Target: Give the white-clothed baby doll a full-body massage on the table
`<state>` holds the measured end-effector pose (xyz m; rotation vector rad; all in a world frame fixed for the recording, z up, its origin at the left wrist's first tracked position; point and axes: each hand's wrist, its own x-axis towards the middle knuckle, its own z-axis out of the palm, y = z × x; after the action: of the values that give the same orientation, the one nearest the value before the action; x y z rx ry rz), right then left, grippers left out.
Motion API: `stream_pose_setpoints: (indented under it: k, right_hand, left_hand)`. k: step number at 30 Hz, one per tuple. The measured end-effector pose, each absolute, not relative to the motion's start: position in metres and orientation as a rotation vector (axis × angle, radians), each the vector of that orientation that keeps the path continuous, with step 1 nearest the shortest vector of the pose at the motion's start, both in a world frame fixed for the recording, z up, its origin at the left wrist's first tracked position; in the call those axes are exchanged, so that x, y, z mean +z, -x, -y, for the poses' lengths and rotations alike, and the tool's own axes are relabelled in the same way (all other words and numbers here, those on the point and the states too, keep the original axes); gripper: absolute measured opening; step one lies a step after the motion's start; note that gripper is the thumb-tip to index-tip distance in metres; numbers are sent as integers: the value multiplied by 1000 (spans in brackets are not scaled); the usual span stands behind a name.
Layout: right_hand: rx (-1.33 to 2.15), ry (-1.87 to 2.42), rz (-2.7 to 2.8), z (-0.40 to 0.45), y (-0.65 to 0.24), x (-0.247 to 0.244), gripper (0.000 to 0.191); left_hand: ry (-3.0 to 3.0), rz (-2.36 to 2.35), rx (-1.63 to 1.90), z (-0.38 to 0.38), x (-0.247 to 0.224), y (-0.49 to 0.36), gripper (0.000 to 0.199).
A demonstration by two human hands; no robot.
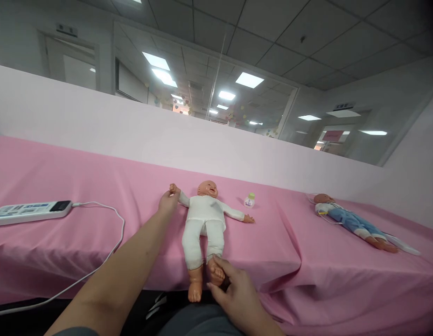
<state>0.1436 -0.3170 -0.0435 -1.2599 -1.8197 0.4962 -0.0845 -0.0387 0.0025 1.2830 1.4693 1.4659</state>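
A baby doll (205, 208) with a white cloth body lies on its back on the pink sheet, head toward the wall and feet over the front edge. My left hand (167, 201) is closed around the doll's hand on the left of the view, with that arm drawn out sideways. Down at the front, my right hand (233, 289) grips the doll's foot (216, 273) on the right, thumb on one side and fingers on the other. The other foot (195, 285) hangs free beside it.
A small bottle with a green cap (249, 200) stands right of the doll. Another doll in blue trousers (352, 221) lies farther right. At left is a white power strip (31, 211), its cable (122, 228) running over the sheet's edge. A low wall (139, 144) backs the table.
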Motion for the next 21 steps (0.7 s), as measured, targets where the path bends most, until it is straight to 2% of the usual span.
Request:
stream_pose_setpoints:
  k: [4,12,17,21]
  right_hand:
    - [455,1253,1752,310,-145,-29,57]
    - [240,1304,1689,236,-143,15,58]
    - [237,1321,1655,202,-137,7,57]
    - [277,1263,1632,227,-132,11,55]
  left_hand:
    - [-1673,-1287,1524,53,6,69,33]
    - [-2430,-1313,1154,68,5,53,39]
    - [-2397,-1324,1155,63,0,59,41]
    - [-2099,-1359,1250,56,0,66,38]
